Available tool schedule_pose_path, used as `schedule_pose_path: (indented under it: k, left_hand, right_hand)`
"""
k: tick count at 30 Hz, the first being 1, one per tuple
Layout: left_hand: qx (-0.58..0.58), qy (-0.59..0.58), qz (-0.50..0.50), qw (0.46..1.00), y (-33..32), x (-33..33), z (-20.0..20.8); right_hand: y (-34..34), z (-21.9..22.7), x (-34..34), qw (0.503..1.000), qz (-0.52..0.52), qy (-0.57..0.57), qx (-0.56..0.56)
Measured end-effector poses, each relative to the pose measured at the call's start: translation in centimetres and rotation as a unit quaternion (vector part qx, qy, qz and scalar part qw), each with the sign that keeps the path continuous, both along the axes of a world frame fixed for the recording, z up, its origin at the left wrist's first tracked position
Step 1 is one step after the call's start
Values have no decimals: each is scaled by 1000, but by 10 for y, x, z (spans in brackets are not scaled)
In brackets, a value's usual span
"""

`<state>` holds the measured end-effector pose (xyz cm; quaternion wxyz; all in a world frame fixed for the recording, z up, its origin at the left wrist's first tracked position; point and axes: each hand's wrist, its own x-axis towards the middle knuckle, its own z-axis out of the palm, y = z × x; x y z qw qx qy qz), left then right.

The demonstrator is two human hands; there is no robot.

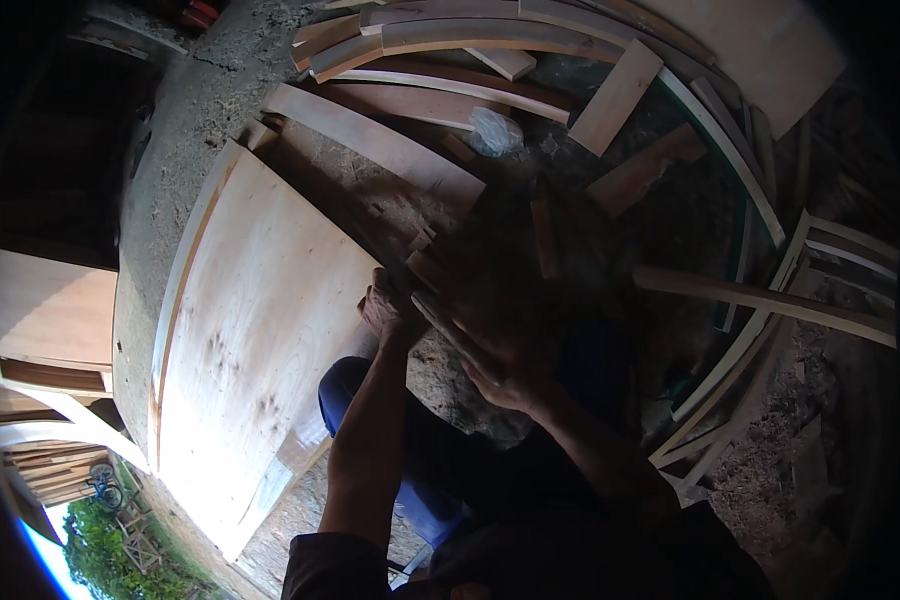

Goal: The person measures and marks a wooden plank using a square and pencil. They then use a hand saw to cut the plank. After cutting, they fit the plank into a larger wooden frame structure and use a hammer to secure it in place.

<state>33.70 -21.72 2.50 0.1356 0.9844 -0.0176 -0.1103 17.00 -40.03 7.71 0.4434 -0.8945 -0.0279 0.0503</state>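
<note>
A large pale plywood panel (255, 300) with one curved edge lies on my left, brightly lit at its near end. At the panel's right edge, my left hand (385, 312) is closed, its fingers curled; shadow hides what they grip. My right hand (500, 385) is lower and to the right, closed around a long narrow dark piece (455, 332) that slants up toward my left hand. Its kind cannot be made out in the shade. My knee in blue trousers (342, 390) is beside the panel's edge.
Curved wooden strips (500, 35) are stacked at the far side. A flat board (620, 97), a clear plastic bag (495, 132) and a loose stick (545, 235) lie ahead. A wooden bar (765, 298) juts in from the right, near a curved frame (740, 365). Wood scraps litter the floor.
</note>
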Motion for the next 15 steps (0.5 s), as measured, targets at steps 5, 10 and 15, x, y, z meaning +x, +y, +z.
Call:
schedule_pose_path:
  k: [5, 10, 15]
  left_hand:
    - [22, -3, 27, 999, 13, -1, -12]
    - [40, -13, 6, 999, 20, 0, -14]
    - [18, 21, 22, 999, 8, 6, -5]
  right_hand:
    - [-52, 95, -76, 998, 59, 29, 15]
    - [-28, 40, -33, 991, 40, -121, 41]
    - [-6, -7, -16, 995, 6, -98, -30]
